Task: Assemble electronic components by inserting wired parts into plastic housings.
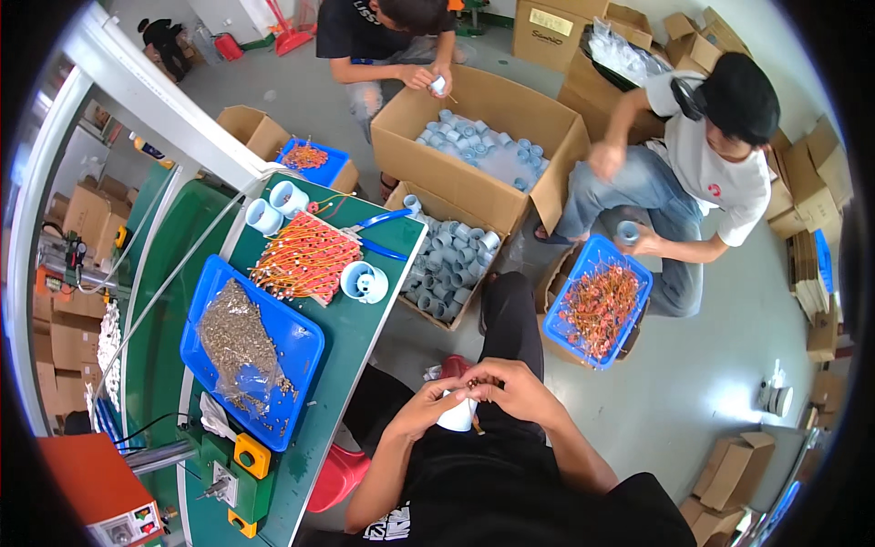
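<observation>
Over my lap, my left hand (423, 407) is closed around a pale blue plastic cup (458, 416). My right hand (512, 387) pinches at the cup's upper end, where something small and dark reddish shows between the fingertips; its kind is too small to tell. On the green bench to my left lies a pile of red and yellow wired parts (305, 258). Beside it stand two similar cups (289, 198) and another cup (364, 283) with an inner fitting visible. Blue-handled pliers (383, 220) lie at the bench edge.
A blue tray (305, 342) on the bench holds a bag of small metal parts. Cartons of cups (456, 314) stand ahead. Two people work nearby, one beside a blue basket (551, 330) of wired parts. A red stool (339, 479) stands under the bench edge.
</observation>
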Demonstrator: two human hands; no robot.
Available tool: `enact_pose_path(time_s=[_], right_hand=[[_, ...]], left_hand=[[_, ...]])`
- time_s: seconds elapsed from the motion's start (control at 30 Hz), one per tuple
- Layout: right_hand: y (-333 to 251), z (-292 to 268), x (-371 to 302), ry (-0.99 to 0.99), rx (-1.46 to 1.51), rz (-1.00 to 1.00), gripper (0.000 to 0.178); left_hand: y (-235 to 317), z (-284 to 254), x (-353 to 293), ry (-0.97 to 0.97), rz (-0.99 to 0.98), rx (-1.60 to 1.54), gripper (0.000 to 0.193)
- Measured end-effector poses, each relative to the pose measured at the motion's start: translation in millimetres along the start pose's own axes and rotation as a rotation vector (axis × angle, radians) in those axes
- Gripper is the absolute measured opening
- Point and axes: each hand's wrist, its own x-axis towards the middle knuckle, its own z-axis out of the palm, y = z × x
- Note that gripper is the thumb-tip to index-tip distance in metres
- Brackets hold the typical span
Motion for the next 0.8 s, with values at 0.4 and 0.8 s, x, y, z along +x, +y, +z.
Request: enact_pose_path(time_s=[0.4, 0.8], right_hand=[[28.7, 10.7, -7.9, 0.020, 0.565, 0.084, 0.018], [-29.4, -12.5, -16.4, 0.397, 0.245, -0.275, 0.037]], left_hand=[[11.4, 8.1, -1.6, -0.085, 0.049, 0.358, 0.021], [48.9, 22.1, -26.7, 0.344, 0.547, 0.868, 0.096]])
